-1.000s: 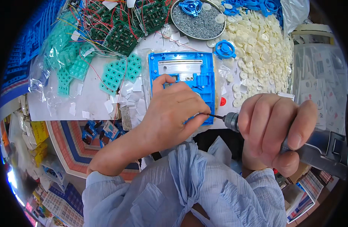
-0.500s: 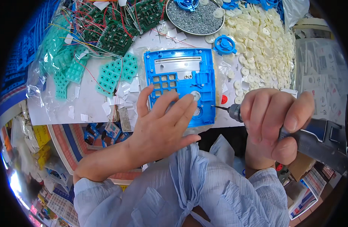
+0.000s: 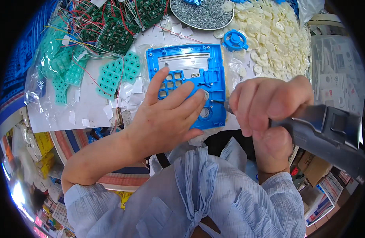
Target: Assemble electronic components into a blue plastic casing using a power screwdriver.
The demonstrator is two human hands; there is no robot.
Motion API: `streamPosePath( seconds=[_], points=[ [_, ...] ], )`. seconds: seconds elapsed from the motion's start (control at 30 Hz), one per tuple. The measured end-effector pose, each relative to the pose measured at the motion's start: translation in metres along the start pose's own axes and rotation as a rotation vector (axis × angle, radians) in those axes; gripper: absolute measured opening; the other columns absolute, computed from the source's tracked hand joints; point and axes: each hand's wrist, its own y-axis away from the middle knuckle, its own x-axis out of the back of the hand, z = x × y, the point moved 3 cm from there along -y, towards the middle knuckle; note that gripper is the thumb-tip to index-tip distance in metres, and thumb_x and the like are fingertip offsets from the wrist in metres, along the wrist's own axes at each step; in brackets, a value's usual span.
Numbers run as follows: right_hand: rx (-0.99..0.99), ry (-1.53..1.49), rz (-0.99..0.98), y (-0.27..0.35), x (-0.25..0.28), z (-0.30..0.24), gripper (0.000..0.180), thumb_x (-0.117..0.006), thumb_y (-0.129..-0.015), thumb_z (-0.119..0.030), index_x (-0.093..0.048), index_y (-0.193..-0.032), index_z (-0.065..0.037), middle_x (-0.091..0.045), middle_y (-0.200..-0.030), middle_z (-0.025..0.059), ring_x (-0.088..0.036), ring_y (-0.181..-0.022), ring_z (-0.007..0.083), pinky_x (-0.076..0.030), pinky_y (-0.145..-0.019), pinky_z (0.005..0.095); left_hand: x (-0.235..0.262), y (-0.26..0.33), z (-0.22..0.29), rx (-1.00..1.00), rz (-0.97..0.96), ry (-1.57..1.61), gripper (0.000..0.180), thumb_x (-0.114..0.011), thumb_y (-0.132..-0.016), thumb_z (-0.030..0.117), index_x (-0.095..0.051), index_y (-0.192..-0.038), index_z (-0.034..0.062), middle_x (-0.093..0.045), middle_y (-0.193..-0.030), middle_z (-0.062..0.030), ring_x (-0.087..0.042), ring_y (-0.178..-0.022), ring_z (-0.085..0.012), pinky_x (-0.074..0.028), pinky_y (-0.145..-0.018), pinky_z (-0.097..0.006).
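A blue plastic housing (image 3: 217, 51) lies open side up on the table. It has a grid of square windows, a silvery strip and two round openings. My left hand (image 3: 162, 107) rests across its lower left part with the fingers spread, covering some of the grid. My right hand (image 3: 269, 105) is wrapped round a dark power screwdriver (image 3: 329, 131), held nearly level from the right. The thin bit reaches over the housing's right part, near the round openings; whether it touches a screw cannot be made out.
Behind the housing stands a round tray of small screws (image 3: 202, 18). A heap of cream plastic discs (image 3: 277, 35) and a blue ring part (image 3: 235, 40) lie at right. Green circuit boards (image 3: 117, 35) with wires, teal rubber keypads (image 3: 111, 79) and paper scraps (image 3: 133, 95) spread at left.
My right hand and the screwdriver have moved left, so the bit reaches farther over the housing. The left hand stays spread on it, with the index finger stretched farther up. The whole view has shifted slightly.
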Motion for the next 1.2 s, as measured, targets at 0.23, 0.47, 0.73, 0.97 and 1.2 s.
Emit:
streamPosePath(
  seconds=[0.23,0.47,0.73,0.97,1.2],
  points=[
    [-0.007,0.024,0.030,0.000,-0.006,0.019,0.038,-0.081,-0.092,-0.030,-0.049,-0.104,-0.013,-0.056,-0.068,-0.0015,-0.054,-0.058,0.0139,-0.045,-0.060,0.0346,0.005,-0.001,-0.006,-0.050,-0.008,0.022,0.054,-0.078,-0.073,0.047,-0.071,-0.111,0.0092,-0.061,-0.121,-0.0003,-0.052,-0.126,-0.0181,-0.023,-0.123,-0.062],
    [0.066,0.092,-0.075,0.000,-0.010,0.028,0.032,-0.077,-0.094,-0.024,-0.047,-0.099,-0.011,-0.055,-0.067,0.0006,-0.052,-0.057,0.0160,-0.045,-0.057,0.0351,0.004,0.000,-0.008,-0.059,0.038,0.060,0.047,-0.080,-0.073,0.045,-0.073,-0.105,0.0116,-0.061,-0.117,-0.0002,-0.053,-0.124,-0.0181,-0.023,-0.123,-0.062],
    [0.277,0.186,-0.259,-0.005,-0.009,0.040,0.021,-0.076,-0.088,-0.010,-0.057,-0.094,-0.003,-0.060,-0.071,0.0061,-0.060,-0.060,0.0207,-0.052,-0.059,0.0354,-0.004,0.001,-0.008,-0.105,0.097,0.102,0.044,-0.078,-0.072,0.043,-0.075,-0.100,0.0099,-0.062,-0.108,-0.0013,-0.053,-0.117,-0.0215,-0.022,-0.121,-0.063],
    [0.207,-0.093,-0.119,-0.027,0.036,-0.008,0.040,-0.073,-0.094,-0.020,-0.051,-0.123,-0.004,-0.058,-0.079,0.0032,-0.054,-0.070,0.0162,-0.043,-0.069,0.0351,0.010,0.018,-0.007,0.062,0.123,0.168,0.052,-0.083,-0.074,0.040,-0.070,-0.116,0.0131,-0.062,-0.127,-0.0043,-0.054,-0.123,-0.0249,-0.032,-0.112,-0.061],
    [0.283,0.436,0.224,-0.051,0.094,-0.064,0.046,-0.057,-0.099,-0.002,-0.042,-0.141,0.003,-0.061,-0.098,0.0093,-0.057,-0.099,0.0241,-0.038,-0.104,0.0438,0.039,0.092,-0.091,0.721,0.463,0.017,0.037,-0.085,-0.075,0.014,-0.067,-0.105,0.0018,-0.065,-0.099,-0.0151,-0.064,-0.093,-0.0316,-0.050,-0.083,-0.040]
  ],
)
